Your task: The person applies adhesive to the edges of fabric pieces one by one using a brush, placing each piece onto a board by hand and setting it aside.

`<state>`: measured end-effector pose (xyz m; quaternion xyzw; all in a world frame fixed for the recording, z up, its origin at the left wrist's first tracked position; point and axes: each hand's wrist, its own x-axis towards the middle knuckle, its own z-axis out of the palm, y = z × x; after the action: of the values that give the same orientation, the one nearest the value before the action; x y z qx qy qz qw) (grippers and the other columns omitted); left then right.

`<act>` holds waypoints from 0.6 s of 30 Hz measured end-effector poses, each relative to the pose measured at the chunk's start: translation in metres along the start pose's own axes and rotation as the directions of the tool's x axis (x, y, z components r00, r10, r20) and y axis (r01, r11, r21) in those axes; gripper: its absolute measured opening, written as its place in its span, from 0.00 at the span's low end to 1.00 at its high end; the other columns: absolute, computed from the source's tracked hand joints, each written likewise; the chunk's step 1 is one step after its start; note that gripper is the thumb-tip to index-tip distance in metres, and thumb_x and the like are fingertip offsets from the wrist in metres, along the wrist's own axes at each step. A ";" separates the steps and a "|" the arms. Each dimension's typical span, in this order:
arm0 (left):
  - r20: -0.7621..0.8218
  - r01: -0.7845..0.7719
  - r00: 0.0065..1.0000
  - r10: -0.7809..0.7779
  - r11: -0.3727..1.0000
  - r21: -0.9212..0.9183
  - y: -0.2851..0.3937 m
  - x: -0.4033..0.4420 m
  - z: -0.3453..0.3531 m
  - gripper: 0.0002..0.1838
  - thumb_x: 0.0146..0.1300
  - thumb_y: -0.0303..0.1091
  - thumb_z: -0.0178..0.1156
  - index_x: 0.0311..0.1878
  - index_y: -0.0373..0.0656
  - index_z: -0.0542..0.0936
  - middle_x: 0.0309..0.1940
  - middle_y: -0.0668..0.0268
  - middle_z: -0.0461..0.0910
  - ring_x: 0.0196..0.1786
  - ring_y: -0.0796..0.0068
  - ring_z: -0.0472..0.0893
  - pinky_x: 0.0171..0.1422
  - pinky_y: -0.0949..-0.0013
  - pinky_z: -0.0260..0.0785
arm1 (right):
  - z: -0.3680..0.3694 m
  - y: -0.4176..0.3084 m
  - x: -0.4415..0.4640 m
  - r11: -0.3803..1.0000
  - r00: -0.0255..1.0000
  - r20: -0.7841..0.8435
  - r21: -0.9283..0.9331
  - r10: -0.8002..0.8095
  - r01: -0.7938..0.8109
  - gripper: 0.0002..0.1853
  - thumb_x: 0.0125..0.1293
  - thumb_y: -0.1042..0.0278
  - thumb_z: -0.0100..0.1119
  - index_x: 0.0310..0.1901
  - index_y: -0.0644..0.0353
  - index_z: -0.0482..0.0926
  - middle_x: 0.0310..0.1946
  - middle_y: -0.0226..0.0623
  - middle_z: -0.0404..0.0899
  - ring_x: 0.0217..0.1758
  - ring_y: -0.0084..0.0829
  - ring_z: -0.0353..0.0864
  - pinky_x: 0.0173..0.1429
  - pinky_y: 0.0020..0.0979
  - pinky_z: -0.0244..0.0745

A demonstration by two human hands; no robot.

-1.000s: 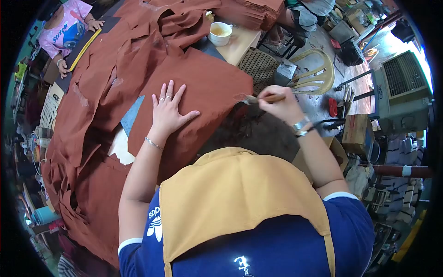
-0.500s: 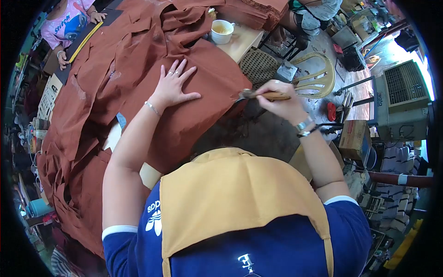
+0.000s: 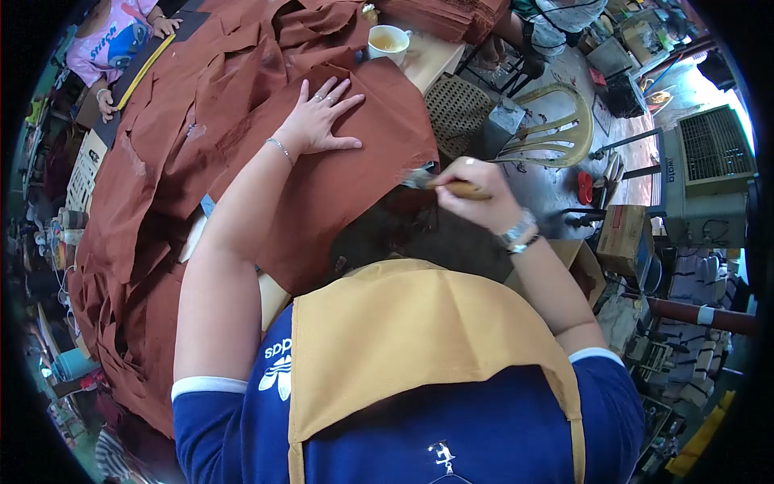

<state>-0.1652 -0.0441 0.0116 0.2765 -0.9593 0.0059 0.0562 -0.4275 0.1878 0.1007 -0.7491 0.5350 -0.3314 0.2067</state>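
Observation:
My left hand (image 3: 322, 121) lies flat with spread fingers on a reddish-brown sheet (image 3: 355, 177), which looks like cloth or thin leather. In my right hand (image 3: 480, 194) is a brush (image 3: 468, 190) with a wooden handle, gripped near its head. The bristle end points left, at the sheet's right edge, and is smeared by motion. A white cup (image 3: 388, 43) with yellowish liquid inside stands beyond the sheet, on a light wooden board (image 3: 427, 64).
Heaped sheets of the same brown material (image 3: 161, 202) spread to the left. Another person's hand (image 3: 167, 27) rests at the top left near a yellow strip (image 3: 145, 71). A beige plastic chair (image 3: 556, 129) and a cardboard box (image 3: 622, 242) stand at the right.
My right hand has moved down and left with the brush, whose tip now lies along the sheet's lower right edge. My left hand sits slightly higher and further right in view.

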 end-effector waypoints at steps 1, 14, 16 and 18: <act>0.001 -0.007 1.000 0.007 1.000 -0.001 -0.002 0.004 0.001 0.54 0.55 0.82 0.52 0.80 0.63 0.59 0.81 0.57 0.54 0.83 0.50 0.50 0.81 0.28 0.33 | -0.012 0.006 -0.005 0.996 0.999 0.004 -0.076 0.042 -0.042 0.06 0.56 0.72 0.69 0.33 0.61 0.82 0.30 0.41 0.82 0.32 0.39 0.84 0.40 0.34 0.79; 0.023 0.404 0.914 -0.404 0.909 -0.105 0.049 -0.127 -0.022 0.51 0.56 0.76 0.59 0.78 0.57 0.64 0.81 0.51 0.51 0.84 0.47 0.49 0.78 0.25 0.37 | 0.011 -0.011 0.003 0.999 0.999 0.004 0.021 0.044 -0.044 0.07 0.55 0.71 0.69 0.32 0.63 0.81 0.30 0.42 0.82 0.34 0.43 0.84 0.41 0.36 0.79; 0.061 0.466 0.885 -0.462 0.879 -0.104 0.055 -0.144 -0.023 0.54 0.53 0.77 0.60 0.79 0.58 0.64 0.82 0.50 0.50 0.84 0.47 0.47 0.78 0.25 0.37 | -0.004 -0.004 -0.003 0.989 0.999 0.004 -0.143 0.047 -0.046 0.06 0.56 0.72 0.68 0.33 0.63 0.81 0.31 0.41 0.82 0.34 0.41 0.84 0.41 0.35 0.78; 0.052 0.486 0.874 -0.483 0.866 -0.117 0.054 -0.146 -0.023 0.55 0.52 0.79 0.61 0.79 0.59 0.64 0.82 0.50 0.50 0.84 0.46 0.47 0.78 0.25 0.37 | -0.003 -0.014 0.002 0.997 0.997 -0.070 -0.069 0.026 -0.031 0.06 0.56 0.73 0.68 0.33 0.63 0.82 0.31 0.41 0.82 0.34 0.39 0.84 0.40 0.34 0.79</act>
<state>-0.0689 0.0795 0.0197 0.5043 -0.8582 -0.0720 0.0635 -0.4197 0.1910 0.1130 -0.7364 0.5638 -0.3350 0.1663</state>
